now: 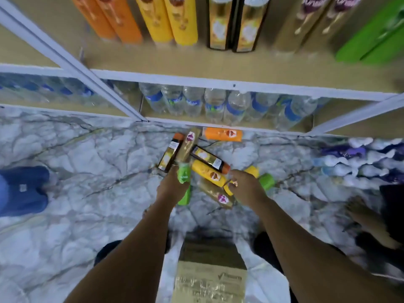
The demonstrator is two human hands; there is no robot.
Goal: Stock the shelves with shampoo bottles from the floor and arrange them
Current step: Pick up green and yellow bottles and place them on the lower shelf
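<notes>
Several shampoo bottles lie in a heap on the marble floor [87, 167] below the shelves. My left hand [172, 186] grips a green bottle [184, 174] at the heap's left side. My right hand [247, 186] reaches down onto a yellow bottle [251, 171] lying beside another green bottle [266, 181]; its fingers are hidden, so the grasp is unclear. Between my hands lie a second yellow bottle [208, 174], a black bottle [208, 158] and a beige bottle [216, 195]. An orange bottle [223, 134] lies nearest the shelf. On the upper shelf [196, 62] stand orange, yellow, black, beige and green bottles.
Water bottles [215, 104] fill the bottom shelf. A cardboard box [209, 283] sits on the floor between my legs. A blue shoe [24, 189] is at the left. Another person's foot [363, 213] is at the right, near packaged goods [349, 154].
</notes>
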